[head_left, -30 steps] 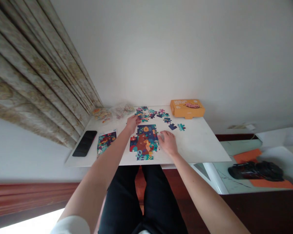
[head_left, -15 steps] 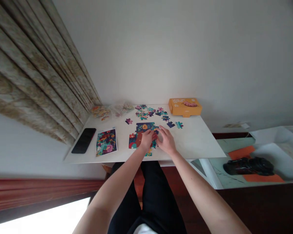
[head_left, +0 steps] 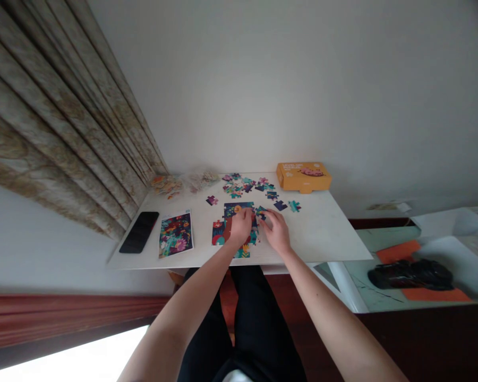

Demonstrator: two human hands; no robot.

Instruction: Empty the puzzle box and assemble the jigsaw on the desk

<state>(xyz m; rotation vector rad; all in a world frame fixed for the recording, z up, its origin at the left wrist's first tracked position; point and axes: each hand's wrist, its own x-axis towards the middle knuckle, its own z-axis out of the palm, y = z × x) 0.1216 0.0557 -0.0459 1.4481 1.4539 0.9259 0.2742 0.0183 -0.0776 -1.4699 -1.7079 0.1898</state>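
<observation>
A partly assembled jigsaw puzzle [head_left: 219, 233] in dark blue, red and teal lies near the table's front edge. My left hand [head_left: 242, 224] rests over its middle, fingers curled inward; whatever is under them is hidden. Just right of the assembled part, my right hand [head_left: 278, 229] pinches a dark blue and teal puzzle piece [head_left: 261, 213] between thumb and fingers. Loose puzzle pieces [head_left: 235, 189] are scattered behind, several of them overlapping. A dark blue piece [head_left: 280, 205] and a teal piece [head_left: 294, 206] lie beyond my right hand.
To the left lie a picture card [head_left: 176, 233] and a black phone [head_left: 139, 232]. Clear bags of pieces [head_left: 199, 180] sit at the back left, an orange box [head_left: 304, 178] at the back right. A black object [head_left: 410, 275] rests on a lower surface at right.
My right hand has drawn slightly right with the puzzle piece, opening a gap from my left hand. The left fingers have curled in more. The whole view has shifted a little.
</observation>
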